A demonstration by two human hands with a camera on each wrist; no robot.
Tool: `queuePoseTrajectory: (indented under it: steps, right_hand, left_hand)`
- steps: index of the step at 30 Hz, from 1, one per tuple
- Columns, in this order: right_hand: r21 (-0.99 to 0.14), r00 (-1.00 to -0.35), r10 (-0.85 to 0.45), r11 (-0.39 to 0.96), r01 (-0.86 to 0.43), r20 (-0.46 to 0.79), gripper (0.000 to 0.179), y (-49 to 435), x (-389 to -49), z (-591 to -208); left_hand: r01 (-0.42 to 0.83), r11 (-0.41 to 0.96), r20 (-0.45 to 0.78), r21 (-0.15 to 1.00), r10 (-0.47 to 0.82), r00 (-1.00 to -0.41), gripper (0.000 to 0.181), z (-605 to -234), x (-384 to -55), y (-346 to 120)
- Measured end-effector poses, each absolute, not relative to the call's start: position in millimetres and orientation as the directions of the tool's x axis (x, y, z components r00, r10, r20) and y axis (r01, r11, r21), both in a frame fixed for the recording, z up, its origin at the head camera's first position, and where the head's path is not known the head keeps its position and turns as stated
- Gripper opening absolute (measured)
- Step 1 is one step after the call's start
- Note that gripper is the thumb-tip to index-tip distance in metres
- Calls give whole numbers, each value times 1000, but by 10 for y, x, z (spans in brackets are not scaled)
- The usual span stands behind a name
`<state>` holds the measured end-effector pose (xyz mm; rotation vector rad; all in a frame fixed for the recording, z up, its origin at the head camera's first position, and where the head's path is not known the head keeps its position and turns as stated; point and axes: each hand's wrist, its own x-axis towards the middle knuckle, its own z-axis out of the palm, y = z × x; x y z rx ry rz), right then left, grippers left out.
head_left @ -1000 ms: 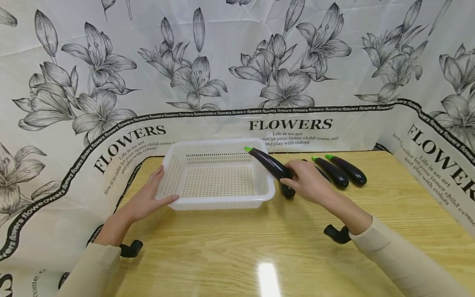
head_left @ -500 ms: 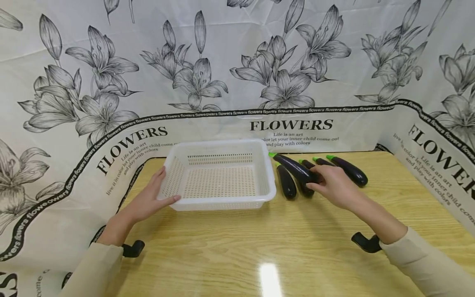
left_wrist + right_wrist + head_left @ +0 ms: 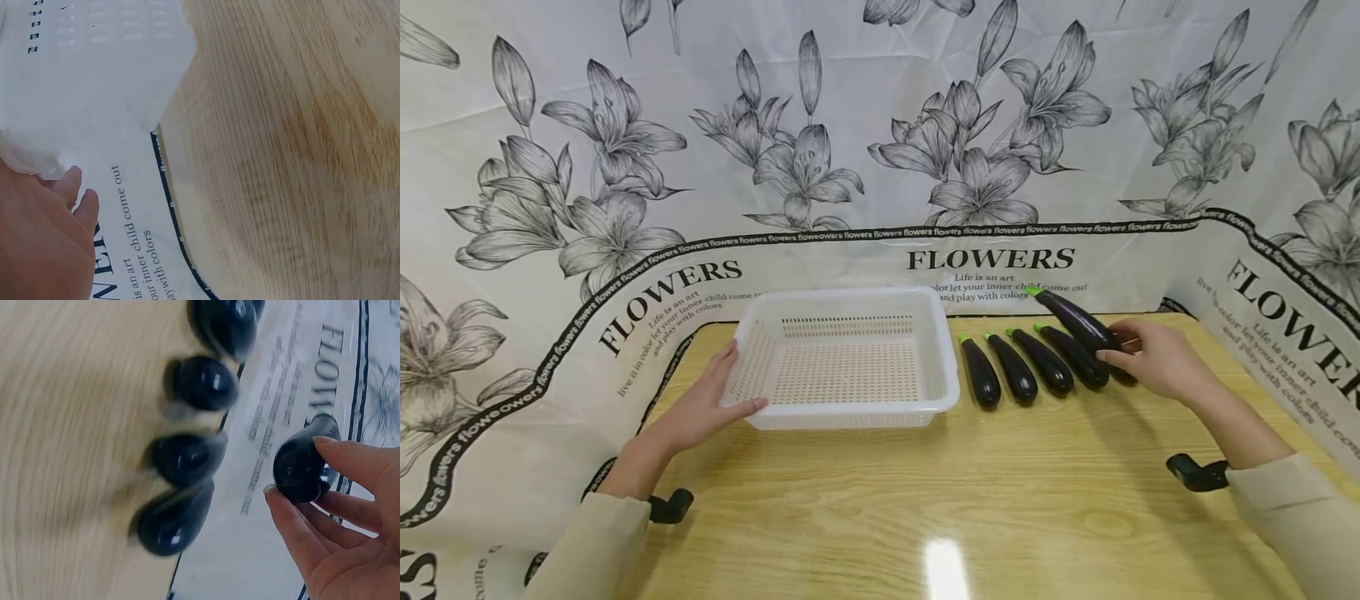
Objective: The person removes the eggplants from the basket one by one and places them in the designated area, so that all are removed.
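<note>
My right hand (image 3: 1157, 358) pinches the thick end of a dark purple eggplant (image 3: 1075, 321), raised with its green stem pointing up and left. In the right wrist view, the thumb and fingers are round this eggplant (image 3: 297, 465). Beneath and left of it, several more eggplants (image 3: 979, 377) lie in a slanting row, stems toward the wall; the rightmost is partly hidden. My left hand (image 3: 703, 404) grips the left end of a white perforated plastic basket (image 3: 850, 408), thumb on the rim. From the left wrist, fingers (image 3: 69, 184) show against the basket's outer side (image 3: 81, 112).
The wooden table (image 3: 850, 508) extends in front of the basket and the row. A white flower-printed cloth (image 3: 820, 108) hangs close behind and along both sides. Black camera mounts (image 3: 1195, 472) jut from both wrists.
My right hand has carried the eggplant rightward, from the basket's right rim to above the right end of the row. The left hand and basket stay in place.
</note>
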<state>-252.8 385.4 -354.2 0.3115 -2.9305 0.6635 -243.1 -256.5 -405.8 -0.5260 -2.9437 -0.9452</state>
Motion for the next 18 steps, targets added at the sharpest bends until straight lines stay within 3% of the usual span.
queuePoseTrajectory:
  steps: [18]
  right_hand:
    - [-398, -999, -19, 917, -35, 45, 63, 4781, -2683, -3768]
  left_hand:
    - [314, 785, 108, 535, 305, -946, 110, -3988, -2358, -2580]
